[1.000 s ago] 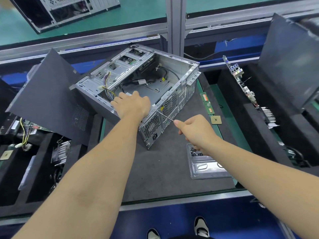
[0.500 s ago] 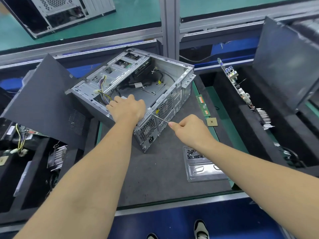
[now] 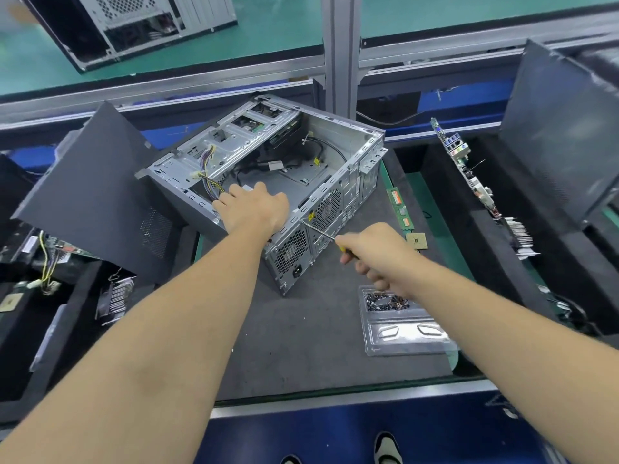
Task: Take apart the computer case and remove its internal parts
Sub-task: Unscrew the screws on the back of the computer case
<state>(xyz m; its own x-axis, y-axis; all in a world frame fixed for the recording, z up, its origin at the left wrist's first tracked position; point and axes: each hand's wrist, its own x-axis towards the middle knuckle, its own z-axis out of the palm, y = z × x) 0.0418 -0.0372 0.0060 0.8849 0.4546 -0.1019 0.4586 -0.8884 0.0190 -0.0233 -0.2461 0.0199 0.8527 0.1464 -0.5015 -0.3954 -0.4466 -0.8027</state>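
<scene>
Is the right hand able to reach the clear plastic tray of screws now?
Probably yes. The right hand grips the screwdriver, but the clear plastic tray lies open on the mat just below that wrist, and nothing stands between them.

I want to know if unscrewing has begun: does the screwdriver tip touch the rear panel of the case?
Touching. The head view shows the screwdriver tip meeting the case rear panel, no gap visible.
</scene>
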